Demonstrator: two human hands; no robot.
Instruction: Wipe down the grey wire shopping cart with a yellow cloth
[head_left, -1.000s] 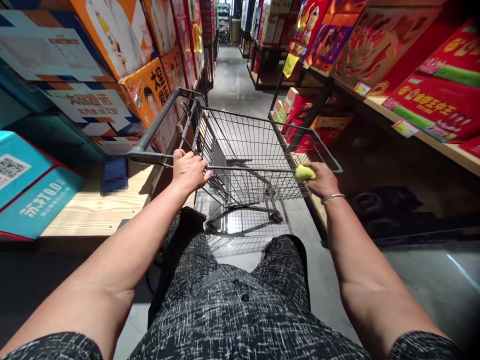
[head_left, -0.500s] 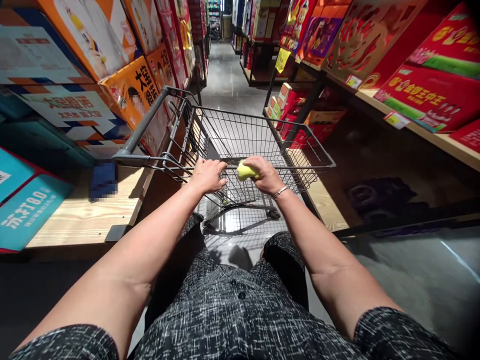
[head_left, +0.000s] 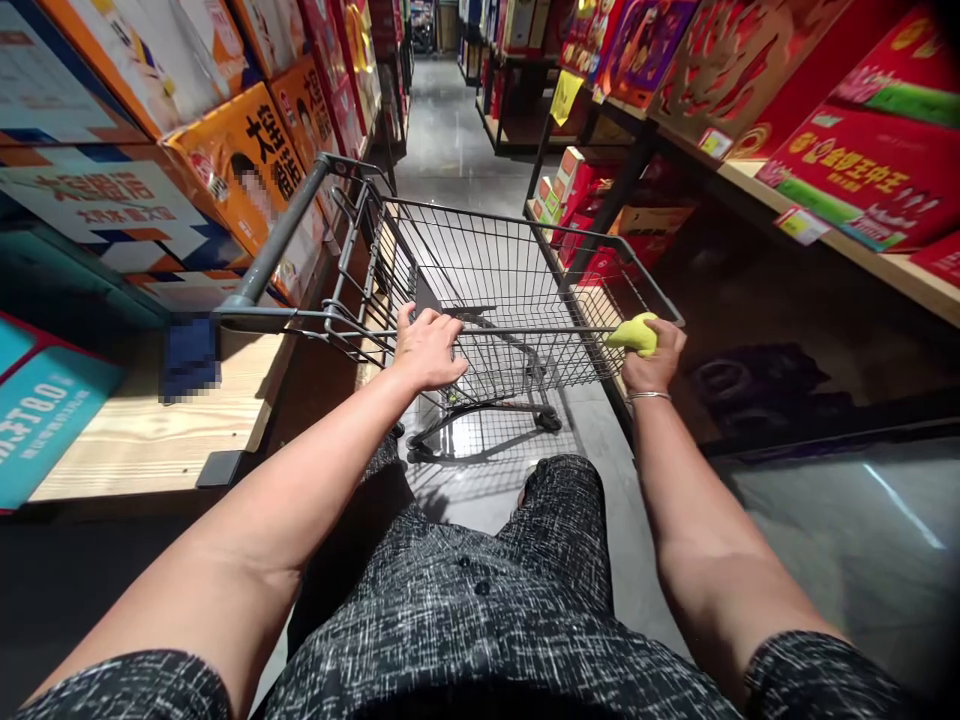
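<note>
A dark grey wire shopping cart (head_left: pixel 480 230) stands sideways in front of me, its push handle (head_left: pixel 289 240) at the left. My left hand (head_left: pixel 429 348) is closed over the near top rim of the basket, left of its middle, fingers hooked over the wire. Farther right, my right hand (head_left: pixel 654 357) grips a bunched yellow-green cloth (head_left: pixel 634 333). The cloth is against the same rim near its right corner; part of it is hidden inside my fingers. No goods show inside the basket.
Stacked orange boxes (head_left: pixel 232 165) and a wooden shelf (head_left: pixel 150 430) flank me at left. Red gift boxes (head_left: pixel 862 170) line the right shelf above a dark lower bay. A grey aisle floor (head_left: pixel 439 120) runs ahead. A blue item (head_left: pixel 190 355) hangs by the left shelf.
My right hand has slid right along the rim with the cloth, from near the middle to the right corner. My left hand stays on the rim, a little farther right.
</note>
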